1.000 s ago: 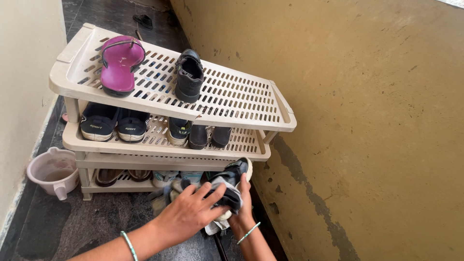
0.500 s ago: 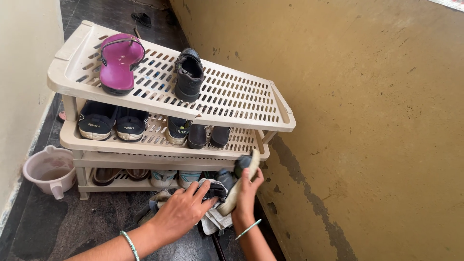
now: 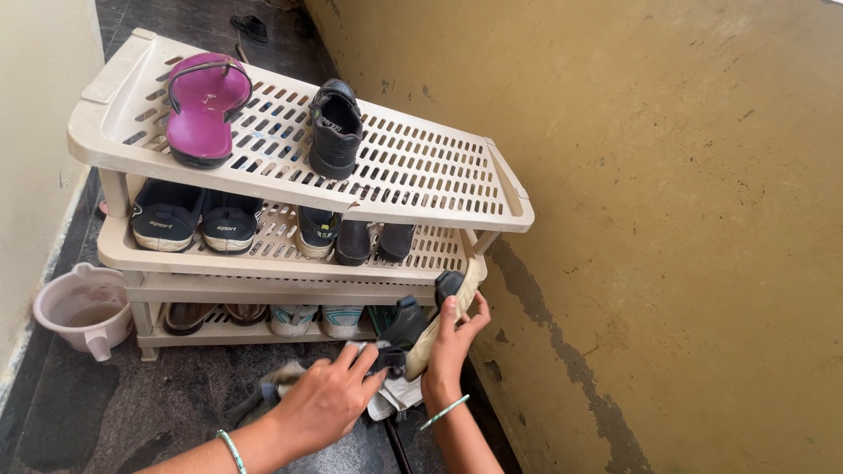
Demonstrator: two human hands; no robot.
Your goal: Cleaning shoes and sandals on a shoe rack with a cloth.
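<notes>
- Head view: the right hand (image 3: pixel 452 347) sits at about 6 o'clock in the frame, fingers wrapped around a sandal (image 3: pixel 443 320) with a pale sole and dark straps, held tilted on edge with its toe pointing toward 1 o'clock.
- The sandal lies against the right front corner of the cream plastic shoe rack (image 3: pixel 421 189), level with the lowest shelf.
- The left hand (image 3: pixel 327 402), at 7 o'clock from the sandal, has its fingers spread and pressing down on dark footwear (image 3: pixel 391 358) on the floor; whether it grips it I cannot tell.
- A green bangle (image 3: pixel 443 412) circles the right wrist.
- On the top shelf, at 11 o'clock, rest a magenta sandal (image 3: pixel 204 107) and a black shoe (image 3: pixel 335 130).
- A pink mug (image 3: pixel 81 309) stands on the dark floor at 9 o'clock.
</notes>
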